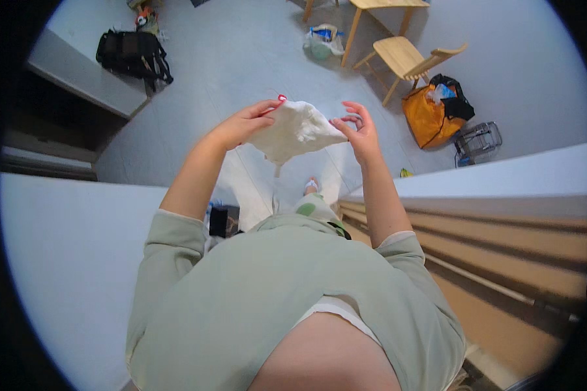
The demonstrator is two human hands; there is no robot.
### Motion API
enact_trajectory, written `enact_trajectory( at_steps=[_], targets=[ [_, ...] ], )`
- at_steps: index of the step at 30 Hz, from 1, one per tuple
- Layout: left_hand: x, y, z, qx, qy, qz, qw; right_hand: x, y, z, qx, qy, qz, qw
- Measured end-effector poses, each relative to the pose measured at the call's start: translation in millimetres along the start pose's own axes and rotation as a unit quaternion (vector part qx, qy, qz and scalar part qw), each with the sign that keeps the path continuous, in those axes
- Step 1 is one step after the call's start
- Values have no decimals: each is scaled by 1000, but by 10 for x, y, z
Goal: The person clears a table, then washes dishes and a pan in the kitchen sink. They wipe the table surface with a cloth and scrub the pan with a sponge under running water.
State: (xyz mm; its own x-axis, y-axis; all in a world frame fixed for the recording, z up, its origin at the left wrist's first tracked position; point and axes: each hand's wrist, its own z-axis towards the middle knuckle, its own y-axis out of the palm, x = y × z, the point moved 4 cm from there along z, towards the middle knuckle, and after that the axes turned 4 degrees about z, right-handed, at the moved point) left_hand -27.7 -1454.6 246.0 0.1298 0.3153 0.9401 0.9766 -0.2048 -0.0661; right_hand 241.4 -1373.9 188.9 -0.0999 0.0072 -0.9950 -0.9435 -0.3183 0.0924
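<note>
A piece of white cloth (pixel 301 129) is stretched out in front of me above the floor, its middle sagging and creased. My left hand (pixel 247 122) pinches its left corner, where a small red piece (pixel 282 98) shows at the fingertips; I cannot tell if it is a trim or a tag. The right corner is held by my right hand (pixel 359 129) between thumb and finger, while the other fingers are raised. From the cloth's lower edge a narrow pale strip (pixel 277 170) hangs down.
Ahead on the left lies a black bag (pixel 132 54). To the right stand a wooden chair (pixel 398 54), an orange bag (pixel 423 115) and a folded metal luggage cart (pixel 478 141). A plastic bag (pixel 324 43) sits by the wooden table (pixel 386 4). White surfaces (pixel 68 244) flank me.
</note>
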Motion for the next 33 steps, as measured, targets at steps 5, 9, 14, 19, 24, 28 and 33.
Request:
enact_trajectory(
  at_steps=[5,9,14,19,24,28,33],
  targets=[
    [1156,124,1243,-129,93,188,969,374,-69,1049,-145,193,67,968],
    [1823,422,2246,-278,29,90,956,335,-423,1866,-248,139,21,959],
    [2413,174,3345,-289,-73,-36,954,506,-1515,2615,-229,205,279,910],
    [2475,-275,4469,-261,-78,-71,959,314,-2297,3083,-106,241,203,943],
    [2338,-598,5889,-257,-70,-56,962,352,-2918,4036,-3,285,47,957],
    [2170,-745,6978,-250,-128,24,959,417,-3104,5033,80,215,112,967],
    [2154,-1100,8445,-245,-50,58,967,513,-3191,6349,149,230,193,942]
  ],
)
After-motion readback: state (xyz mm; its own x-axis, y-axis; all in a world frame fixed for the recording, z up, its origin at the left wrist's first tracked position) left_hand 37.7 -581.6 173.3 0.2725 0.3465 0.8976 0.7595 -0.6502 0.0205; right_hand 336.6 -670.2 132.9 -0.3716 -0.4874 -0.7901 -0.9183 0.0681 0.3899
